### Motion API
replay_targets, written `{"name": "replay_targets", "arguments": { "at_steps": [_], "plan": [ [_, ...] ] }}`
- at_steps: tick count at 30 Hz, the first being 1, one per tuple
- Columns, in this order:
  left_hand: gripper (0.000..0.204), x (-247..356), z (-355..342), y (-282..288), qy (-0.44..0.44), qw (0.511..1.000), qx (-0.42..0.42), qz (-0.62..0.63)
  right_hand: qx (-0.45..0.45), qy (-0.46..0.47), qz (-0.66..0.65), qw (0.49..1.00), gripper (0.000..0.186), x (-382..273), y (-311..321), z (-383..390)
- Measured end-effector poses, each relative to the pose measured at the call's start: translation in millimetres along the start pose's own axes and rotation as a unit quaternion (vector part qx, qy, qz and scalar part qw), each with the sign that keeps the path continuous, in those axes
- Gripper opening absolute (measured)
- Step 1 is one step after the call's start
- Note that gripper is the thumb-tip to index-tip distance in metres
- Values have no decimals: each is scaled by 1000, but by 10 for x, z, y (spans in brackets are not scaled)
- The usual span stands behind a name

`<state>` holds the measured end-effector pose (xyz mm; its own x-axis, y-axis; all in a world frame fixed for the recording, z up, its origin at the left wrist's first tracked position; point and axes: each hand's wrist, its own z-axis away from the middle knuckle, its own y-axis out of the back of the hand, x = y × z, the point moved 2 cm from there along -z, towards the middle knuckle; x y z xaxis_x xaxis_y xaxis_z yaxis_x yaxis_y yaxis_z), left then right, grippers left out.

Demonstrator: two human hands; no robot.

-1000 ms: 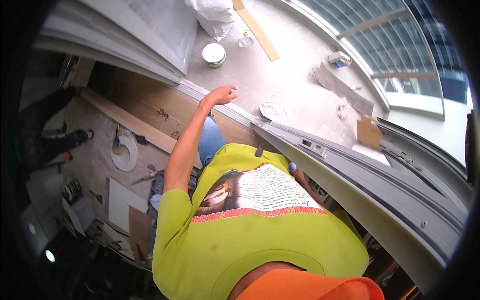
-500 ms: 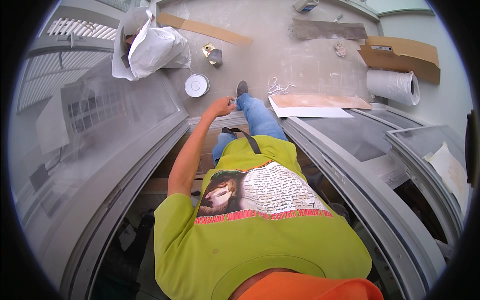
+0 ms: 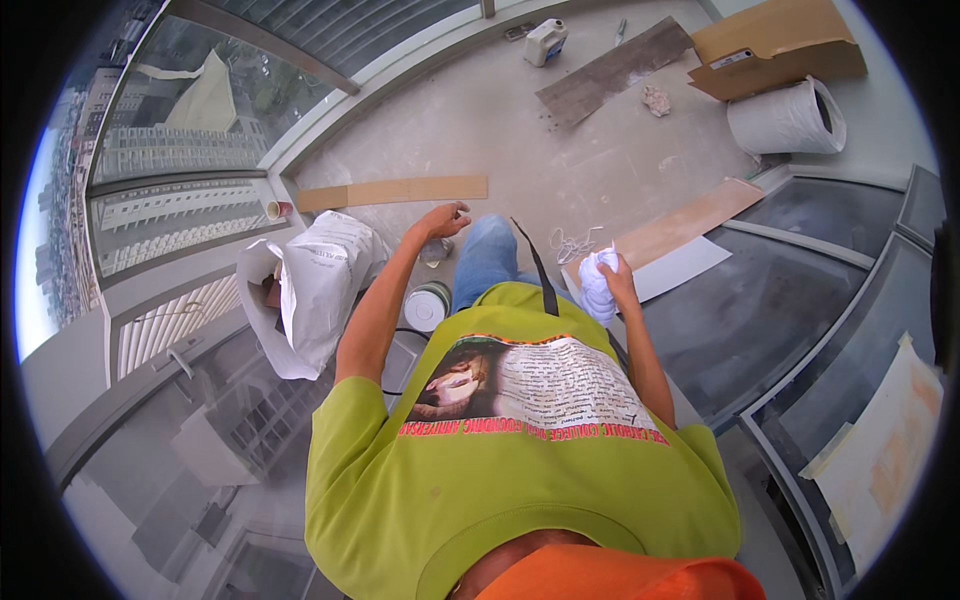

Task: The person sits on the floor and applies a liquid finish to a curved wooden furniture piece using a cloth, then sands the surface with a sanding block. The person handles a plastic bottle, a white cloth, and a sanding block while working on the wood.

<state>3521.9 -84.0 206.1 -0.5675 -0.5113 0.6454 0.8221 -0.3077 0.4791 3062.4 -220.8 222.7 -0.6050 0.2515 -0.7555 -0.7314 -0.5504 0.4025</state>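
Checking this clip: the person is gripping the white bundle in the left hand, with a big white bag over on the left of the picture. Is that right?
Not quite. The head view shows the white bundle in the right hand, not the left hand. The big white bag is on the left, as you say.

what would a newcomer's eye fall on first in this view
The printed lime-green T-shirt dominates the lower middle. Above its right side, the right hand grips a bunched white bundle, probably cloth, while the left hand, fingers loosely curled, looks empty. The crumpled white sack left of the left hand also catches the eye.
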Motion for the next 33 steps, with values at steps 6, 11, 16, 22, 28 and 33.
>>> {"name": "replay_targets", "arguments": {
  "at_steps": [6,11,16,22,28,33],
  "plan": [
    [54,947,-2064,1012,-64,988,-111,-81,157,-110,2,981,38,160,-33,-536],
    [53,1131,-4165,1602,-105,982,-134,-81,150,-278,-48,947,41,940,-571,-579],
    [54,613,-6665,1787,14,999,3,-43,164,-381,-30,909,44,319,-1126,-730],
    [80,305,-8635,1775,-5,972,230,-42,141,-584,-124,790,42,-328,-1355,-148],
    [93,561,-9211,1744,27,994,101,-11,232,-604,-205,734,39,-803,-1828,-773],
    [89,1076,-8382,1779,-69,992,94,-46,248,-602,-246,718,41,-1160,-2399,-318]
  ]
}}
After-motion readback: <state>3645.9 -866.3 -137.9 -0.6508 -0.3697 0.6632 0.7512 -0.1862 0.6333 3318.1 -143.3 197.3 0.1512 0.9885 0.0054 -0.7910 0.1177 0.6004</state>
